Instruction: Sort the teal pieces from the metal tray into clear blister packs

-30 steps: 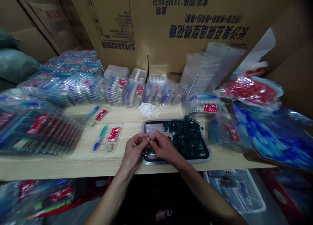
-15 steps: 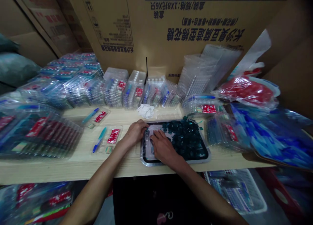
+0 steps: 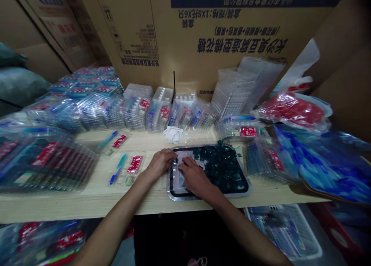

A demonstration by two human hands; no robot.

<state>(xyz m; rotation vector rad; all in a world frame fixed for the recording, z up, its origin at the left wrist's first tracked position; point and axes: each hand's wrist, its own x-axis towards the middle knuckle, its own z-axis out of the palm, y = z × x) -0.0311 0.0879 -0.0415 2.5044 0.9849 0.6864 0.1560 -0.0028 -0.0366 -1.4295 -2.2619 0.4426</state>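
Observation:
A metal tray [image 3: 245, 190] lies at the front edge of a wooden table, with a heap of small dark teal pieces [image 3: 222, 165] on its right side. A clear plastic blister pack [image 3: 181, 165] lies on the tray's left part. My left hand [image 3: 160, 162] grips the pack's left edge with curled fingers. My right hand [image 3: 194, 176] rests on the pack, its fingertips pressed down on the plastic. Two filled packs [image 3: 126, 166], each with a blue pen and a red card, lie just left of my left hand.
Rows of filled clear packs [image 3: 136, 111] line the back and left of the table. Empty clear shells [image 3: 246, 86] are stacked at the back right, beside bags of red items [image 3: 292, 109] and blue items [image 3: 327, 165]. Large cardboard boxes [image 3: 203, 34] stand behind. A white basket [image 3: 290, 231] sits below right.
My hands were pinching something small together over the tray's front; they have moved forward and down onto the clear pack on the tray, left hand at its edge, right hand on top.

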